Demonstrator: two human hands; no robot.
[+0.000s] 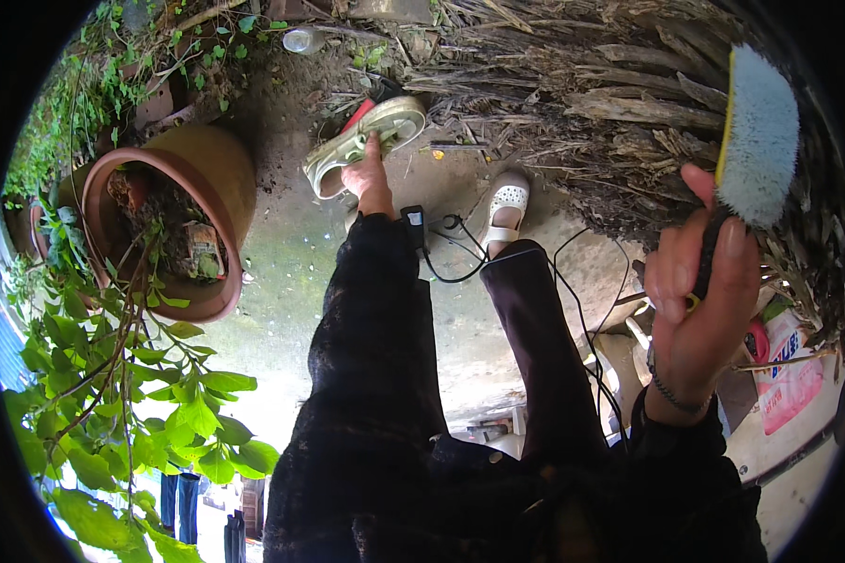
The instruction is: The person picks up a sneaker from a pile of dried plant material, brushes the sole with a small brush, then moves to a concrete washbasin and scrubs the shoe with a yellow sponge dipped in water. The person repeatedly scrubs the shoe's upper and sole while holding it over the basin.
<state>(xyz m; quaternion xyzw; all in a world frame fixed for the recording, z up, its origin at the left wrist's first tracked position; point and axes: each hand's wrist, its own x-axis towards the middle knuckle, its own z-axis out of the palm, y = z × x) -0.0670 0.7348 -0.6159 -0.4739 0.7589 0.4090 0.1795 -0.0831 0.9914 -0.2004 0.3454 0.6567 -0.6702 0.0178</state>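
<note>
My left hand (pixel 372 179) grips a pale, dirty-looking shoe (pixel 352 151) at its opening, thumb over the upper. The shoe is held out in front of me with its toe pointing up and right. A red object (pixel 358 115) shows partly behind it; its kind is hidden. In my right hand (pixel 704 288) is a scrub brush by its dark handle, raised on the right and well apart from the shoe. The brush head (pixel 759 137) has whitish bristles and a yellow edge.
A large terracotta pot (pixel 236 204) with a leafy plant (pixel 183 408) stands at left. Split wood and bark (pixel 627 91) are heaped upper right. A black cable (pixel 458 278) runs near my legs. A pink-and-white package (pixel 789 380) lies right, a clear jar (pixel 303 41) at the top.
</note>
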